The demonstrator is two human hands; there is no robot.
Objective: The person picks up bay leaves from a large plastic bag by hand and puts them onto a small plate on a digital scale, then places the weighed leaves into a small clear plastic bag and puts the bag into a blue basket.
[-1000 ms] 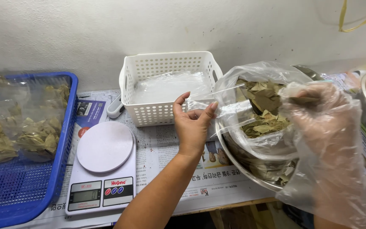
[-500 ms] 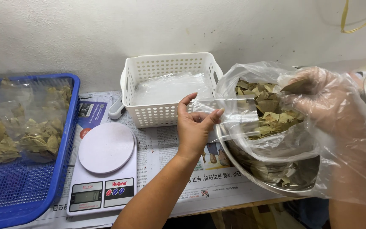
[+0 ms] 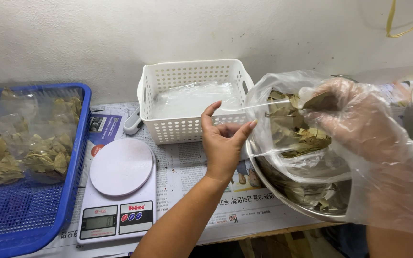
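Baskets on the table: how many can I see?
2. The blue basket is at the left, with bagged dried leaves inside. The white basket stands against the wall, behind the left hand.

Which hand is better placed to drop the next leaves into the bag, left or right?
Right, probably. The gloved right hand already pinches dried leaves at the mouth of the clear bag, above the metal bowl. The bare left hand is occupied holding the bag's edge open.

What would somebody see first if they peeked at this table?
Probably the right hand in a loose plastic glove, dropping dried leaves into a clear bag that the bare left hand holds open over a metal bowl. On the left sits a white kitchen scale beside a blue basket.
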